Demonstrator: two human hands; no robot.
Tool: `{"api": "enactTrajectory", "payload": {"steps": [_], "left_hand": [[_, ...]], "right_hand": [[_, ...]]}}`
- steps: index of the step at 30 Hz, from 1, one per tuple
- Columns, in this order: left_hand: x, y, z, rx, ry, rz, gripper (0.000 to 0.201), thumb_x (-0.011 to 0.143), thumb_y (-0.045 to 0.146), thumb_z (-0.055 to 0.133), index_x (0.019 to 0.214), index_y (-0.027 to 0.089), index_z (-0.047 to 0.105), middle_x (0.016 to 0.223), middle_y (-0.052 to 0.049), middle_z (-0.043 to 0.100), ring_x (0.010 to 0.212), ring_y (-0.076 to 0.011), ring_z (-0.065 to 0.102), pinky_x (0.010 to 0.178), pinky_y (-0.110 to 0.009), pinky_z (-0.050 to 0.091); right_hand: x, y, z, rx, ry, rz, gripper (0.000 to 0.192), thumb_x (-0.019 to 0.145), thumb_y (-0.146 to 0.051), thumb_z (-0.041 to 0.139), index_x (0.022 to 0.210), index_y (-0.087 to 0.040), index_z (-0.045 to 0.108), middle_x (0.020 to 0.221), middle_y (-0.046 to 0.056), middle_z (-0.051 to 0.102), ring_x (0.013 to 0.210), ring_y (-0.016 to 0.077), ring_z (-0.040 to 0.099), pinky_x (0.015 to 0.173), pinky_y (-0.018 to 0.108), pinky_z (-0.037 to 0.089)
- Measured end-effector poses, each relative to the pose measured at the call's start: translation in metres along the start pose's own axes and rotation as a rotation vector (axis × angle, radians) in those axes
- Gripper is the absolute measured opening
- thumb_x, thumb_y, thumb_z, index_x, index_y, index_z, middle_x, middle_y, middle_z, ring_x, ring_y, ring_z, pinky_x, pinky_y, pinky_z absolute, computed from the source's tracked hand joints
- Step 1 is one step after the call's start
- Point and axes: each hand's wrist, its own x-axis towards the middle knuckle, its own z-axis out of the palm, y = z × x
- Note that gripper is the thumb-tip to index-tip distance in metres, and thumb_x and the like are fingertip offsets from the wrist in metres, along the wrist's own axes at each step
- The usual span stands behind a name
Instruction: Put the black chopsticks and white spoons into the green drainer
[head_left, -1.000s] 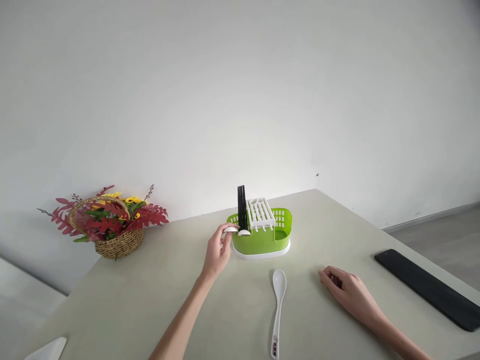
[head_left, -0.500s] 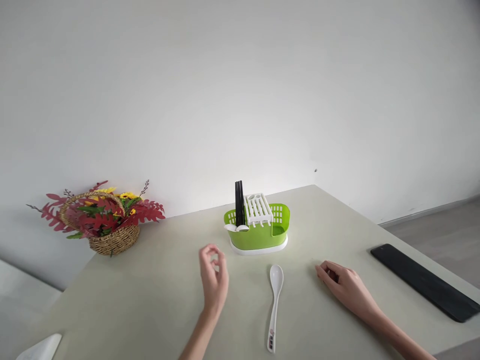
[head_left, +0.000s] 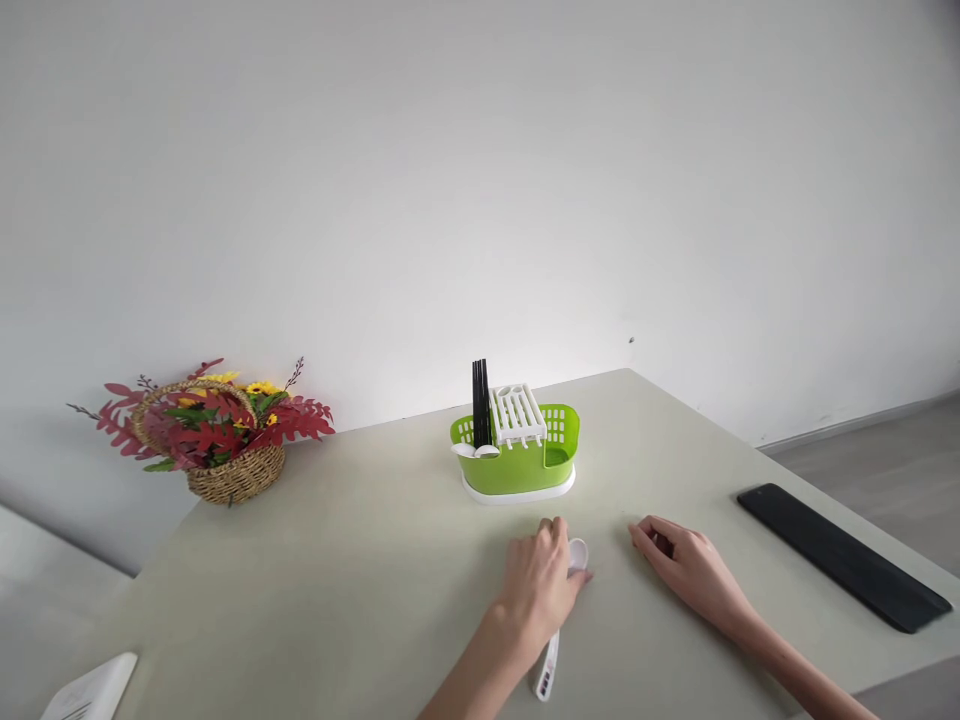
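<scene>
From the head camera we see a pale beige surface (head_left: 337, 560) meeting a plain white wall, with a woven basket of red leaves and sunflowers (head_left: 217, 440) at the far left, a flat black slab (head_left: 840, 555) at the right edge, and a glossy green plastic cutlery drainer (head_left: 517, 455) holding black chopsticks (head_left: 480, 402) upright. Our left hand (head_left: 541, 585) lies palm-down over the smooth white ceramic spoon (head_left: 559, 620), which lies flat just in front of the drainer, its bowl peeking out by our curled fingers (head_left: 559, 535); we cannot tell whether they grip it. Our right hand (head_left: 686, 570) rests nearby on the surface, fingers loosely curled and holding nothing.
</scene>
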Motion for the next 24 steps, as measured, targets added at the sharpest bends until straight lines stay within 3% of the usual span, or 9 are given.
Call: {"api": "enactTrajectory", "payload": {"steps": [3,6,10,15,18,21,24], "left_hand": [[-0.005,0.002,0.004,0.039,-0.031,0.035,0.016,0.096,0.032,0.061,0.105,0.019,0.064,0.099,-0.011,0.073,0.086,-0.0291,0.072,0.071,-0.035,0.048],[-0.012,-0.004,0.004,-0.049,-0.031,0.057,0.015,0.099,0.029,0.054,0.098,0.021,0.067,0.093,-0.008,0.074,0.082,-0.0261,0.072,0.070,-0.032,0.047],[-0.027,-0.007,-0.030,-0.296,0.041,0.099,0.016,0.097,0.033,0.056,0.096,0.025,0.069,0.094,-0.003,0.076,0.081,-0.0213,0.071,0.069,-0.029,0.048],[-0.042,-0.009,-0.110,-0.633,0.322,0.241,0.027,0.101,0.042,0.052,0.114,0.026,0.069,0.086,-0.003,0.074,0.062,-0.0160,0.065,0.055,-0.026,0.047],[-0.039,-0.022,-0.149,-0.774,0.595,0.231,0.025,0.099,0.043,0.057,0.112,0.024,0.065,0.089,-0.004,0.073,0.066,-0.0168,0.069,0.059,-0.027,0.054],[-0.024,-0.046,-0.172,-0.818,0.931,0.188,0.028,0.097,0.048,0.060,0.109,0.022,0.058,0.091,-0.004,0.072,0.075,-0.0190,0.073,0.073,-0.032,0.060],[-0.005,-0.075,-0.181,-0.743,1.091,0.181,0.032,0.097,0.050,0.059,0.111,0.022,0.054,0.091,-0.002,0.071,0.074,-0.0174,0.074,0.074,-0.031,0.060]], "right_hand": [[0.000,0.001,0.001,-0.005,-0.002,-0.003,0.047,0.096,-0.062,0.040,0.068,-0.025,0.050,0.061,-0.002,0.054,0.060,0.0161,0.047,0.060,0.025,0.040],[0.000,0.001,0.000,-0.005,0.009,-0.010,0.048,0.095,-0.063,0.041,0.067,-0.025,0.049,0.059,-0.002,0.055,0.058,0.0162,0.047,0.058,0.025,0.041],[-0.001,0.000,0.000,-0.007,0.015,-0.022,0.048,0.094,-0.063,0.042,0.066,-0.025,0.051,0.058,-0.001,0.054,0.058,0.0163,0.047,0.057,0.025,0.041],[-0.002,0.000,0.001,-0.023,0.008,-0.007,0.046,0.095,-0.061,0.041,0.068,-0.025,0.053,0.059,-0.002,0.054,0.059,0.0167,0.047,0.058,0.025,0.041],[-0.002,0.001,0.001,-0.029,-0.003,0.000,0.045,0.096,-0.060,0.040,0.070,-0.026,0.053,0.061,-0.002,0.054,0.060,0.0165,0.047,0.059,0.025,0.041],[-0.002,0.002,0.002,-0.035,-0.014,0.007,0.046,0.096,-0.061,0.039,0.071,-0.026,0.054,0.062,-0.002,0.054,0.060,0.0168,0.048,0.059,0.025,0.041],[-0.002,0.004,0.003,-0.039,-0.014,-0.002,0.046,0.096,-0.062,0.039,0.071,-0.026,0.054,0.061,-0.002,0.054,0.061,0.0172,0.048,0.059,0.025,0.041]]}}
